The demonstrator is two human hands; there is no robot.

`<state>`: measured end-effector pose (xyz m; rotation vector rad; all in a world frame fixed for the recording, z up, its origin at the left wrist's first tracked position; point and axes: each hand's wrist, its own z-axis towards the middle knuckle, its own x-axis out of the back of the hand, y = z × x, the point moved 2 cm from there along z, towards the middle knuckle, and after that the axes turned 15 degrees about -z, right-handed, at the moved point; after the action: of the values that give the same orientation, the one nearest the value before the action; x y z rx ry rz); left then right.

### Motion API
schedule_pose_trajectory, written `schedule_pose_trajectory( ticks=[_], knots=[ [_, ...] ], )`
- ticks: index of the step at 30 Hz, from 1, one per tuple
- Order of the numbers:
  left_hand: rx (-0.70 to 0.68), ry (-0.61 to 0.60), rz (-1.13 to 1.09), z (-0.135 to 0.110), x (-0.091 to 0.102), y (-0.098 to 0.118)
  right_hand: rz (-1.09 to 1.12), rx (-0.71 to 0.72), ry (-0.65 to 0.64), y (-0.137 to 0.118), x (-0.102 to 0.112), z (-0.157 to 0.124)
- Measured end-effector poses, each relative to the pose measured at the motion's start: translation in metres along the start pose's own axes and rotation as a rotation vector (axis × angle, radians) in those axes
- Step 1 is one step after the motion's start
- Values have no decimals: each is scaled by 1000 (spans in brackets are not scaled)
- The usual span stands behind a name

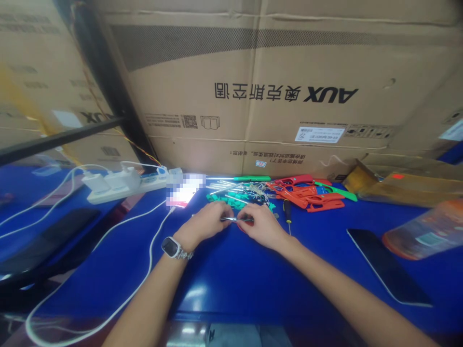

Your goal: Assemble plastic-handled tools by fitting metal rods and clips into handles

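My left hand (208,222), with a watch on its wrist, and my right hand (261,225) rest close together on the blue table (231,279). Both are closed on the ends of a thin metal rod (233,219) that runs between them. The rod's red end shows under my right fingers. Just beyond my hands lies a pile of small green parts and metal rods (235,195). A stack of red plastic handles (307,193) lies to the right of that pile. A black-handled screwdriver (287,212) lies beside my right hand.
A lit phone (184,190) on a white cable lies behind my left hand, with a white power strip (119,185) further left. A dark tablet (388,267) and an orange-tinted plastic container (423,231) are at the right. Large cardboard boxes (289,82) wall off the back.
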<state>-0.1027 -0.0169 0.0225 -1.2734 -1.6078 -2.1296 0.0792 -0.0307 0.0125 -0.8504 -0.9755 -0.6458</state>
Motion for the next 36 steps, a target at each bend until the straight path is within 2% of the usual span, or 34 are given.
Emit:
schedule_pose_trajectory(
  ticks=[5, 14, 18, 27, 32, 36],
  knots=[
    [-48, 0, -15, 0, 2, 0, 64, -26, 42, 1, -2, -1],
    [-86, -18, 85, -2, -1, 4, -321, 179, 41, -7, 6, -10],
    [-89, -2, 154, -3, -3, 10, -369, 180, 24, -8, 5, -12],
    [-57, -13, 157, -6, -1, 16, -421, 249, 17, -6, -3, -15],
    [-30, 4, 173, -6, 2, 8, -347, 218, -6, -13, -3, -15],
    [-40, -14, 182, -6, 3, 5, -149, 129, 76, -1, 16, -10]
  ],
)
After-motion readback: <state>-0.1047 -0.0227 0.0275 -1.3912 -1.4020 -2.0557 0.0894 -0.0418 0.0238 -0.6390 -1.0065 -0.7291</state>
